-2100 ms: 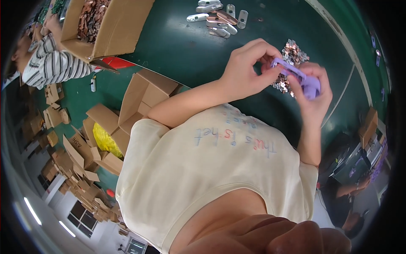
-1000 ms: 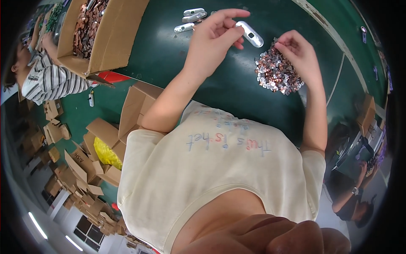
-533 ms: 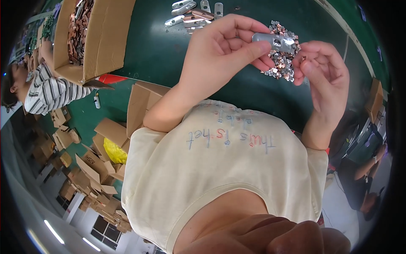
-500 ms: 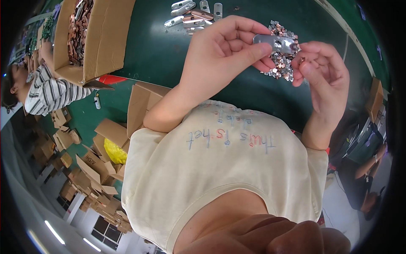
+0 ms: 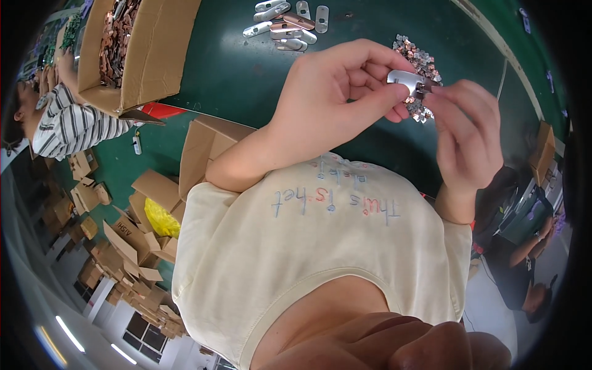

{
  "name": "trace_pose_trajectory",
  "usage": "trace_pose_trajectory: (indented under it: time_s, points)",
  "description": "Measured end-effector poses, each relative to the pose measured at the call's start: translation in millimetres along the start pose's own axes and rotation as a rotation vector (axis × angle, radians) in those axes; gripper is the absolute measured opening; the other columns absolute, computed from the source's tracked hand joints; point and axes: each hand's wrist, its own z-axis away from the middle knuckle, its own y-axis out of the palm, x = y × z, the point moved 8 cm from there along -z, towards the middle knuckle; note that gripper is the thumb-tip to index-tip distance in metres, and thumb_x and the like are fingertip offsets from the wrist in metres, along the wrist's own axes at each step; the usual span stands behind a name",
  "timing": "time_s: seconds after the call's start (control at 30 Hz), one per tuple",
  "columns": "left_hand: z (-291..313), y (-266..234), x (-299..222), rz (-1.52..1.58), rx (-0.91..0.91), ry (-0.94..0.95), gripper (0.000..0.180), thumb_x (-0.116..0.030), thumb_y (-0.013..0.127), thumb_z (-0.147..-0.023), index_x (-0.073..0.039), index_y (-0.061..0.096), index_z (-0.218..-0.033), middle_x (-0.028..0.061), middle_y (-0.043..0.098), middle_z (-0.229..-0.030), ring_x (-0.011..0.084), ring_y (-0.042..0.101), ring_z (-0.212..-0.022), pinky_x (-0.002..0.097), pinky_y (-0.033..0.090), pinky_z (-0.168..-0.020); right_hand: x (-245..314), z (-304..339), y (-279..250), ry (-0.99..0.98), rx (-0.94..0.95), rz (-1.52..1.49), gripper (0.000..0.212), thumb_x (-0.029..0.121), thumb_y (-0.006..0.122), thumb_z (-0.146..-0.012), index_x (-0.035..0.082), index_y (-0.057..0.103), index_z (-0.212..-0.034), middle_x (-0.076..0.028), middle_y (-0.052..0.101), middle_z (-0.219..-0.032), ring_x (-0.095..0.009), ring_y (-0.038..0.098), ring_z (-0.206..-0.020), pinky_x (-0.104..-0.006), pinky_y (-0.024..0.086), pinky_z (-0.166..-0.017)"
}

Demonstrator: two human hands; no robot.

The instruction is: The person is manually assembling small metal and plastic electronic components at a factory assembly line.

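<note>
A silver metal plate (image 5: 402, 78) with a rounded end and a cut-out is pinched between the thumb and fingers of my left hand (image 5: 342, 92). My right hand (image 5: 465, 126) is closed at the plate's right end, its thumb and fingertips pressed together by the cut-out. The small copper-coloured metal piece in those fingertips is now mostly hidden. Both hands are above a heap of small silver and copper-coloured metal pieces (image 5: 405, 48), partly covered by the hands. Farther left on the table lie several loose silver and copper-coloured plates (image 5: 298, 21).
The dark green table (image 5: 228, 68) bears a large cardboard box (image 5: 157, 55) of copper-coloured parts at its left. Opened cartons (image 5: 213, 145) and a yellow bag (image 5: 161, 217) stand on the floor at left. A person in a striped top (image 5: 74, 126) works far left; another person (image 5: 509, 265) is far right.
My right hand has brought its fingertips from beside the plate onto its right end. The plate has shifted slightly right and down and is tilted, with my left hand still gripping it.
</note>
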Motion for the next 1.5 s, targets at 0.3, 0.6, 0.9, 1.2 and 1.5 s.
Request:
trace_pose_trajectory:
  time_s: [0.3,0.6,0.9,1.2,1.5]
  points:
    - [10.3,6.1,-5.4,-0.043,0.077,0.061,0.023,0.008,0.054,-0.082,0.010,0.053,-0.106,0.0121,0.059,-0.084,0.0162,0.063,-0.073,0.0241,0.052,-0.066,30.8,8.9,6.6,-0.246,0.060,0.338,0.024,0.004,0.066,-0.058,0.001,0.067,-0.082,-0.007,0.063,-0.088,-0.020,0.059,-0.081,-0.0282,0.048,-0.067]
    - [7.0,6.8,-7.8,-0.343,0.084,0.269,0.032,0.012,0.062,-0.074,0.008,0.054,-0.104,0.0116,0.059,-0.094,0.0147,0.061,-0.077,0.0235,0.052,-0.067,27.5,20.5,8.6,-0.238,0.026,0.405,0.023,0.006,0.068,-0.062,0.002,0.067,-0.085,-0.007,0.063,-0.092,-0.019,0.057,-0.086,-0.0274,0.047,-0.068]
    - [-17.5,0.2,19.1,-0.088,0.093,0.036,0.026,0.010,0.058,-0.079,0.006,0.052,-0.105,0.0104,0.059,-0.093,0.0146,0.061,-0.080,0.0246,0.053,-0.071,7.7,27.3,13.8,-0.392,-0.036,0.390,0.019,0.006,0.062,-0.066,-0.001,0.064,-0.083,-0.010,0.063,-0.093,-0.021,0.059,-0.086,-0.0296,0.047,-0.073]
    - [-33.3,-18.0,50.0,-0.113,-0.038,0.071,0.025,0.008,0.057,-0.080,0.006,0.050,-0.105,0.0150,0.061,-0.092,0.0185,0.062,-0.077,0.0269,0.053,-0.069,-58.8,52.5,-6.9,0.077,-0.249,0.273,0.037,0.004,0.073,-0.064,0.004,0.057,-0.098,-0.009,0.056,-0.098,-0.027,0.055,-0.089,-0.0355,0.046,-0.074]
    - [-46.7,-21.5,75.3,-0.098,-0.041,0.087,0.026,0.006,0.057,-0.081,0.005,0.049,-0.106,0.0143,0.060,-0.093,0.0181,0.062,-0.078,0.0261,0.052,-0.071,-98.7,69.1,-24.0,0.337,-0.397,0.275,0.024,-0.001,0.065,-0.071,0.001,0.056,-0.093,-0.012,0.056,-0.091,-0.030,0.054,-0.089,-0.0353,0.045,-0.078]
